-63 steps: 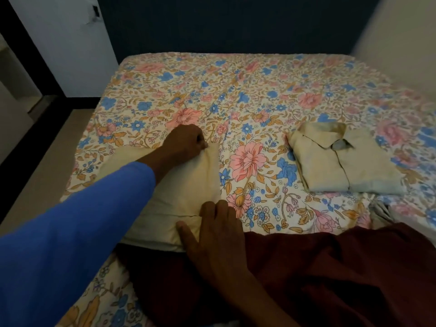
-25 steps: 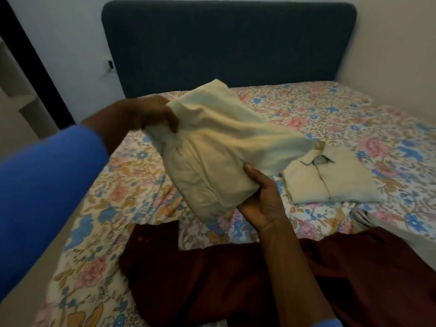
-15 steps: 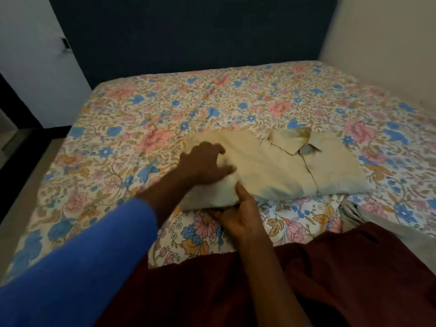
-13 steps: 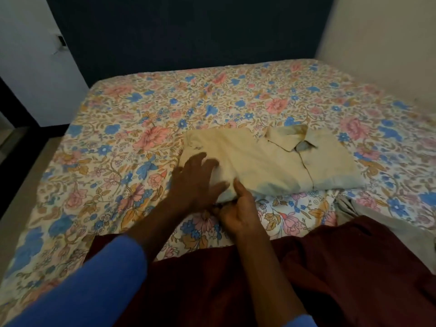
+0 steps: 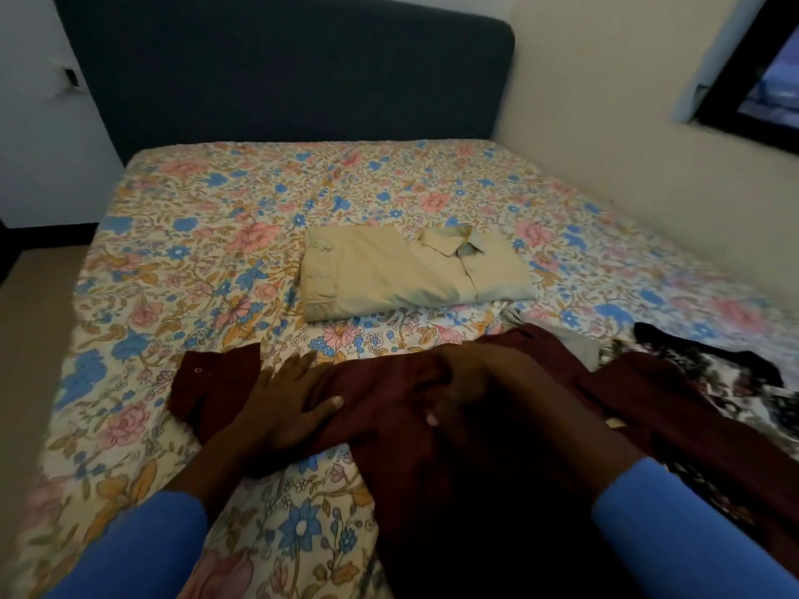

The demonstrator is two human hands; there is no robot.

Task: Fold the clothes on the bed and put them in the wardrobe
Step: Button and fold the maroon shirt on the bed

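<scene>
Two folded cream garments lie side by side on the floral bed (image 5: 181, 235): a plain one (image 5: 354, 274) on the left, overlapping a collared shirt (image 5: 488, 265). A crumpled dark maroon garment (image 5: 410, 447) spreads across the near part of the bed. My left hand (image 5: 289, 404) rests flat on its left part with fingers spread. My right hand (image 5: 467, 382) lies on the maroon cloth near its middle with fingers curled; whether it grips the cloth is lost in the dark.
A black and white patterned garment (image 5: 743, 378) lies at the right, with a grey cloth (image 5: 575, 343) peeking out behind the maroon one. A dark headboard (image 5: 281, 67) stands at the far end. A wall runs along the bed's right side and floor shows at the left.
Both hands set the folded cream garment down beside the collared shirt, let go of it and drew back onto the maroon garment.
</scene>
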